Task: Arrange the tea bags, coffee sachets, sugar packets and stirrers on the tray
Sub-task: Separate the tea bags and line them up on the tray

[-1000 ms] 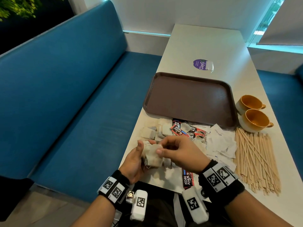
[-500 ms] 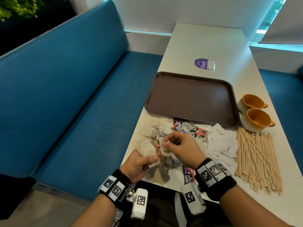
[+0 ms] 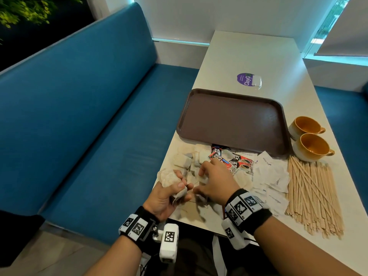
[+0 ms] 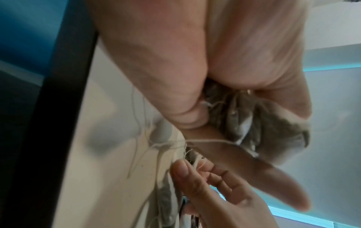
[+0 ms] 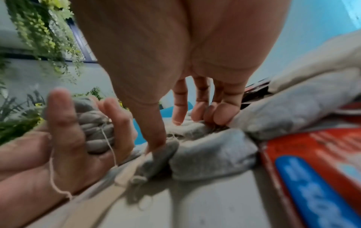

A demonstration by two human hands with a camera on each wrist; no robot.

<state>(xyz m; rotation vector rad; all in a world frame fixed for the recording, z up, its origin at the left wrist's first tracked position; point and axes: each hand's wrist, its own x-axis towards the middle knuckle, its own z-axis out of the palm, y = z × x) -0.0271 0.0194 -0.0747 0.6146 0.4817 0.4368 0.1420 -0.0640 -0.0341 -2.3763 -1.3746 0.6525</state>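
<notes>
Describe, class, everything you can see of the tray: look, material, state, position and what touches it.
The tray is a dark brown rectangle with rounded corners and a low raised rim, seemingly matte plastic. It lies flat on the white table, beyond both hands, with nothing on it. Coffee sachets and tea bags crowd its near edge; one sachet seems tucked under the rim. Two cups stand close beside its right edge; whether they touch it is unclear.

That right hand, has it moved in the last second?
Yes. The right hand has left the bundle in the left hand and dropped onto the loose tea bags on the table, nearer the coffee sachets.
</notes>
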